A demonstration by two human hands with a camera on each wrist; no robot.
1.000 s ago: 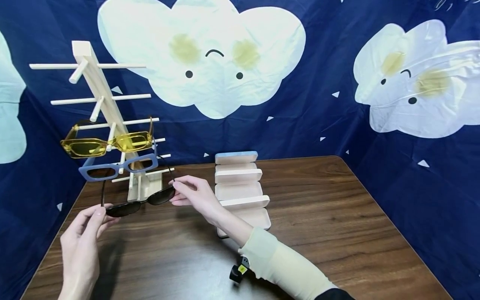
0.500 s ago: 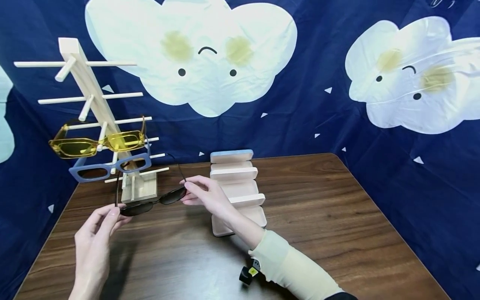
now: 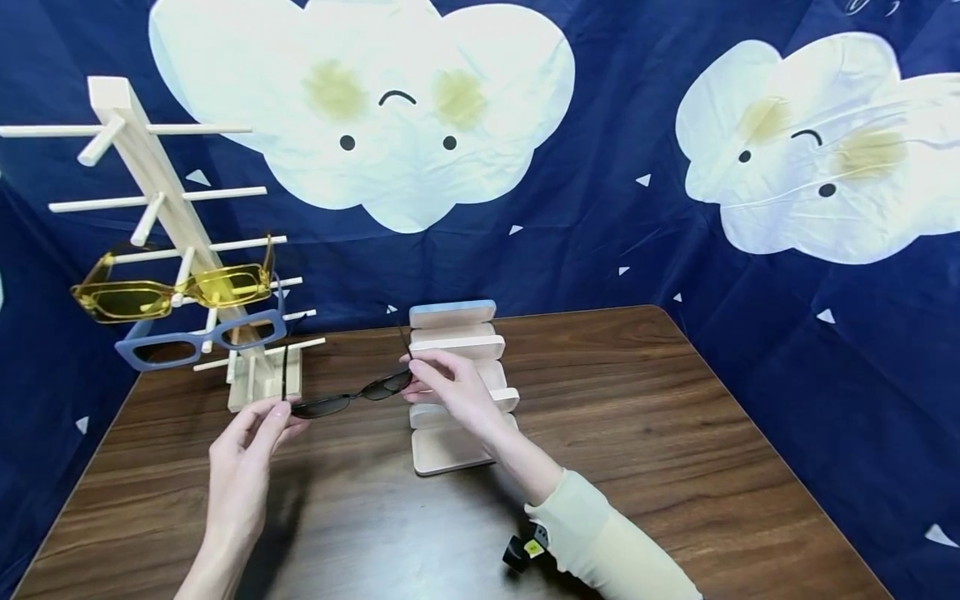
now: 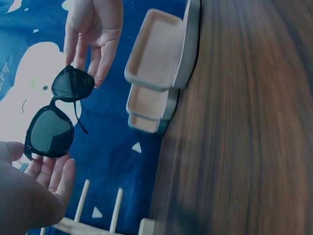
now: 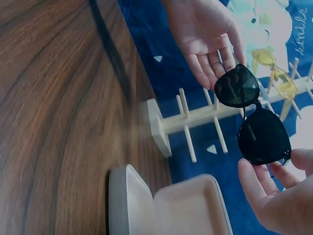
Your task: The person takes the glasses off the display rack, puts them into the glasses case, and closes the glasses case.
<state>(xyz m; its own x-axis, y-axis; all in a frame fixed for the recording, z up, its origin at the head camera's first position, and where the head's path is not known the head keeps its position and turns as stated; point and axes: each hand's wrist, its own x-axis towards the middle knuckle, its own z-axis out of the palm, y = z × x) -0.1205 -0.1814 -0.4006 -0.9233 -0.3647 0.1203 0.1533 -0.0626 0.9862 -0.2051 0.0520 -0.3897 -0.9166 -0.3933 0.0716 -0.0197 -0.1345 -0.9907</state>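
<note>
Sunglasses (image 3: 322, 407), held above the tabletop (image 3: 637, 433), have shifted rightward from in front of the wooden stand's (image 3: 152, 158) base to between it and the open cases (image 3: 450, 450). Fingers of the left hand (image 3: 243, 462) and right hand (image 3: 456, 390) pinch opposite ends of the frame. Brown grain and a soft sheen mark the tabletop; behind it hangs navy cloth (image 3: 600, 221) printed with pale clouds and small white triangles.
</note>
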